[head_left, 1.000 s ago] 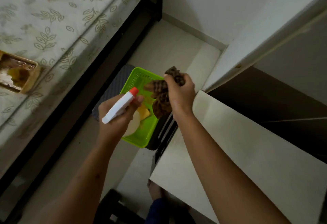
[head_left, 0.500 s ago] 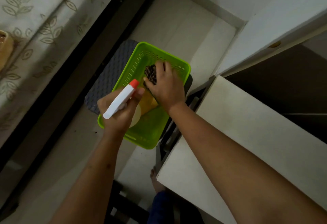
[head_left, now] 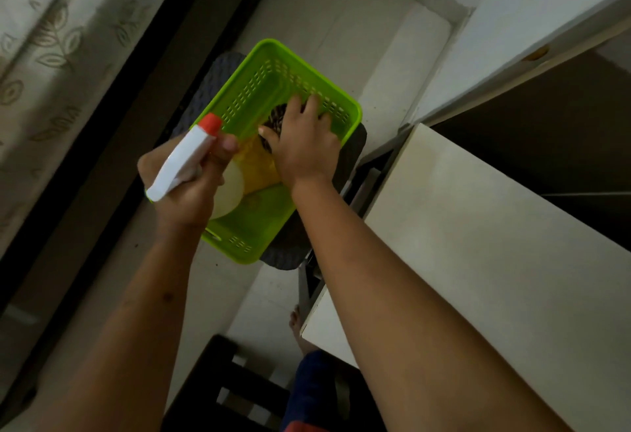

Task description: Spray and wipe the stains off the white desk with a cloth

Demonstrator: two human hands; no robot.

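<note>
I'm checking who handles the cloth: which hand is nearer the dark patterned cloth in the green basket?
Right. The right hand lies on the dark patterned cloth inside the green basket. The left hand holds the spray bottle above the basket's near-left side, apart from the cloth.

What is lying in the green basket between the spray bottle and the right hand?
In the head view, a yellow cloth or sponge lies in the green basket, between the spray bottle in the left hand and the right hand.

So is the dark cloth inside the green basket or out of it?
Inside. The right hand presses the dark cloth down within the walls of the green basket, beside a yellow item; whether the fingers grip it, cannot tell.
</note>
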